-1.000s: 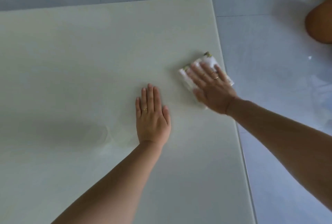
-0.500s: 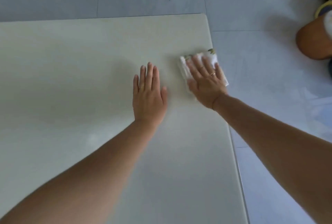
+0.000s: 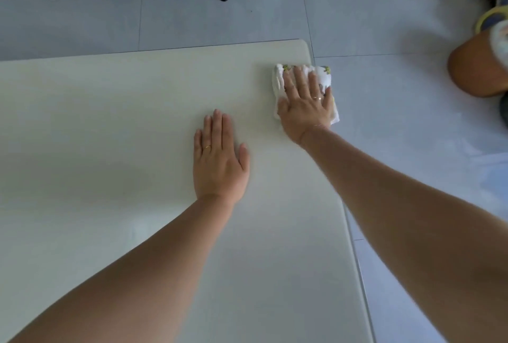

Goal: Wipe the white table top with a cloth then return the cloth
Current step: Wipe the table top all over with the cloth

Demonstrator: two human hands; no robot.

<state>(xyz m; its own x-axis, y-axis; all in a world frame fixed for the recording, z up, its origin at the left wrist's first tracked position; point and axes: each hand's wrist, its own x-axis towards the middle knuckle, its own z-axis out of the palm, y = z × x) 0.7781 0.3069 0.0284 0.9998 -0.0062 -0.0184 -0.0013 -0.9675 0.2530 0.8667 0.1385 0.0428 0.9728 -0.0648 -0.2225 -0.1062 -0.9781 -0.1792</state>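
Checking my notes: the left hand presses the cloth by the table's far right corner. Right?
No: in the head view the right hand presses the cloth by the table's far right corner; the left hand rests flat on the table.

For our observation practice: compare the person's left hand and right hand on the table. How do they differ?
The right hand presses a cloth; the left hand lies on bare table. The right hand reaches the far corner; the left hand sits nearer, further in. Both lie flat, each wearing a ring.
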